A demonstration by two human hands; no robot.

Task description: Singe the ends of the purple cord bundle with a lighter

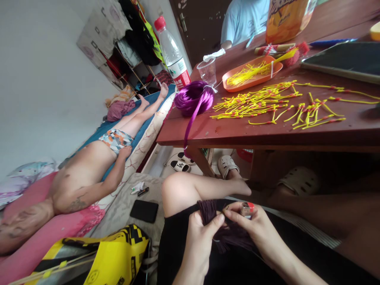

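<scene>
Over my lap, my left hand (199, 235) is closed around a bundle of dark purple-brown cords (207, 210), whose cut ends stick up past the thumb. More of these dark cords hang below, between both hands. My right hand (259, 226) is closed too, its thumb and index finger pinching a cord end close to my left thumb. Tucked in the same hand is a small lighter (246, 209) with a red top, partly hidden by the fingers. On the table ahead lie several knotted yellow cords (258, 101) with red beads or wraps, beside a purple cord coil (192, 99).
The red-brown table (231, 134) bears an orange tray (237, 88) of yellow strands, a plastic cup (207, 72), a cola-style bottle (175, 55) and a dark tablet-like slab (347, 59). A person (86, 162) lies on a bed at left; another person (243, 19) sits opposite.
</scene>
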